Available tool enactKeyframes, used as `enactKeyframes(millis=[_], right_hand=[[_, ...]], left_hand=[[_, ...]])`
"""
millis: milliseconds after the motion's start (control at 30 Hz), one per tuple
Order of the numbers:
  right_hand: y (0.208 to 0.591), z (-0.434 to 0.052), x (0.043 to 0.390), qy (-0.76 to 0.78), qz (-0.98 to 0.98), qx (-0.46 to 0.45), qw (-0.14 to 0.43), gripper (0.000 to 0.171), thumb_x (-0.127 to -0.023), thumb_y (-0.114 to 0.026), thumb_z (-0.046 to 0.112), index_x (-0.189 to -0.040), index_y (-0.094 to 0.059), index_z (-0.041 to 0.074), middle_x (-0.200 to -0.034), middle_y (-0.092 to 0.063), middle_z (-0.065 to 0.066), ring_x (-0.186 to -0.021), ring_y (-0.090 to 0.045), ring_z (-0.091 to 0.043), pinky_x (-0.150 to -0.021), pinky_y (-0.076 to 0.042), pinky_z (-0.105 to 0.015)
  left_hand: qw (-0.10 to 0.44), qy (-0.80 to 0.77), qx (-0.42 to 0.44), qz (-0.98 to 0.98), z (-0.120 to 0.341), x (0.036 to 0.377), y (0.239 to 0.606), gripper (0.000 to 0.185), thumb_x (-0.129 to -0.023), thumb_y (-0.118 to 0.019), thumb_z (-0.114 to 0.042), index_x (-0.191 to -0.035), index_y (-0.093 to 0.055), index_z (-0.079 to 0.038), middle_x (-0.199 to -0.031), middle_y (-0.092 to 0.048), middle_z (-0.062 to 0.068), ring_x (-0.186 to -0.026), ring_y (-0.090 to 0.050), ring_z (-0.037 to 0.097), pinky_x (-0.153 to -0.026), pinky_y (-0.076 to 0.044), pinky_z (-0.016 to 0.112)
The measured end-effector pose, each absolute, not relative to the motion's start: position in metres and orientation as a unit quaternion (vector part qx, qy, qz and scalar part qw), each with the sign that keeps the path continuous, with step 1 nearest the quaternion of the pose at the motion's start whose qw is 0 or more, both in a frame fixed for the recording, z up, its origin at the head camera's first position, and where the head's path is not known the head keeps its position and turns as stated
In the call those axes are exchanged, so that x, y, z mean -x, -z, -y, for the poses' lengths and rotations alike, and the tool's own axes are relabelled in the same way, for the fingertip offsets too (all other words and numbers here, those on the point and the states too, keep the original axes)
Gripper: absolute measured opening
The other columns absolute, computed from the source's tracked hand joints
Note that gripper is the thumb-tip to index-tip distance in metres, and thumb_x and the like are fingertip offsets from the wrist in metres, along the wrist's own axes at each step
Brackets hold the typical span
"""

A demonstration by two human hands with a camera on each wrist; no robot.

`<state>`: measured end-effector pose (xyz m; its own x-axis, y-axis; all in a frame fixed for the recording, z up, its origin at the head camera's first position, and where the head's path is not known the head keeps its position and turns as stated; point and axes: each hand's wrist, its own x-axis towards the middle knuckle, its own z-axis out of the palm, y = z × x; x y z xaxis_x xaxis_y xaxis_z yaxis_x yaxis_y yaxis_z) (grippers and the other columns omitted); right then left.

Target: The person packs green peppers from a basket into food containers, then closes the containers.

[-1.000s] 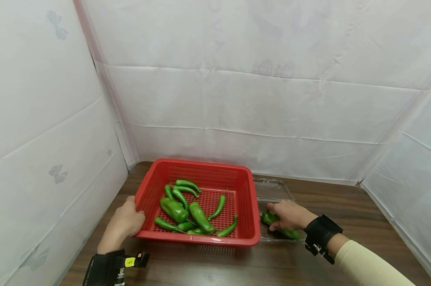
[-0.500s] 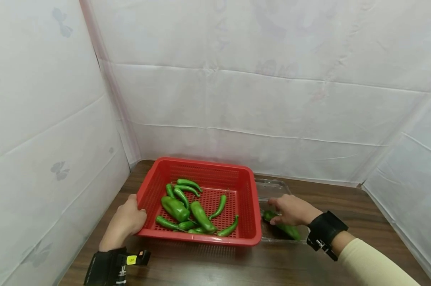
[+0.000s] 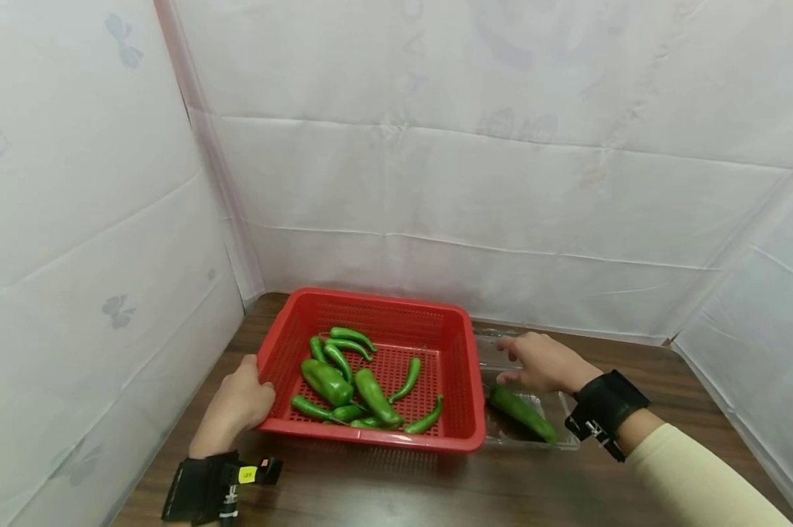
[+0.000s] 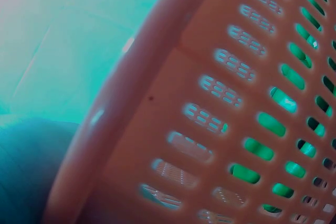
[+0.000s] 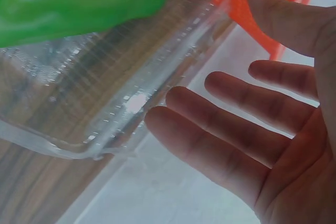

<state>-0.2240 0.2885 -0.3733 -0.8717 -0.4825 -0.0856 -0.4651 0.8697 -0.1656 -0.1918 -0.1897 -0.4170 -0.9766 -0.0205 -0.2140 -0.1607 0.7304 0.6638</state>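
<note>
In the head view, a red basket (image 3: 478,421) with perforated sides stands on a dark wood-grain counter (image 3: 344,494). The person's left hand (image 3: 237,405) grips the basket's left side near the front corner, its fingers curled over the rim. Inside lie two stout green peppers, the left one (image 3: 327,383) glossy and slanting, the other (image 3: 378,399) just to its right. Slender green chillies cluster around these two, and another pair lies apart near the basket's right side, the nearer one (image 3: 426,417) curved close to the front wall.

Just right of the basket sits a clear plastic container (image 3: 569,432), with a clear lid (image 3: 491,353) lying beyond it. A large green pepper (image 3: 524,416) rests diagonally in the container. The right hand (image 3: 543,364) hovers above the container's far part, thumb apart from the fingers. Black straps circle both wrists, and pale sheeting (image 3: 475,190) lines the walls.

In the left wrist view, colours are shifted; the basket's slotted wall fills most of the frame, with green patches showing through the slots.

In the right wrist view, the right hand's fingers are extended and slightly spread beside the container's edge. The large green pepper lies at upper left, its stem toward the basket.
</note>
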Motion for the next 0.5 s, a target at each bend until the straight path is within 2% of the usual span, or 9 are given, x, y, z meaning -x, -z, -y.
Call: enactKeyframes(millis=[133,400,500], right_hand=[[0.367,-0.284,0.227,0.07,-0.964,0.254,0.034,0.046,-0.09,-0.082,0.031,-0.126,-0.066,0.007,-0.103,-0.075,-0.008,-0.089,-0.071,-0.02,-0.076,-0.06,-0.04],[0.358,-0.264,0.231,0.078,-0.952,0.296,0.004,0.054,-0.09,-0.083,0.028,-0.135,-0.064,0.007,-0.123,-0.075,-0.01,-0.102,-0.073,-0.026,-0.084,-0.061,-0.044],[0.355,-0.254,0.236,0.086,-0.947,0.309,0.005,0.052,-0.09,-0.083,0.028,-0.134,-0.064,0.009,-0.121,-0.075,-0.007,-0.101,-0.072,-0.024,-0.083,-0.061,-0.043]], left_hand=[[0.095,-0.363,0.048,-0.926,0.189,0.193,0.417,0.049,-0.102,-0.044,-0.009,-0.143,-0.032,0.014,-0.113,-0.064,0.031,-0.089,-0.064,0.031,-0.07,-0.051,0.038],[0.097,-0.367,0.047,-0.924,0.19,0.192,0.419,0.048,-0.101,-0.044,-0.009,-0.142,-0.032,0.014,-0.112,-0.064,0.031,-0.087,-0.064,0.03,-0.068,-0.051,0.037],[0.094,-0.367,0.041,-0.925,0.192,0.194,0.418,0.049,-0.1,-0.045,-0.008,-0.142,-0.032,0.015,-0.113,-0.064,0.032,-0.087,-0.065,0.031,-0.067,-0.052,0.038]])
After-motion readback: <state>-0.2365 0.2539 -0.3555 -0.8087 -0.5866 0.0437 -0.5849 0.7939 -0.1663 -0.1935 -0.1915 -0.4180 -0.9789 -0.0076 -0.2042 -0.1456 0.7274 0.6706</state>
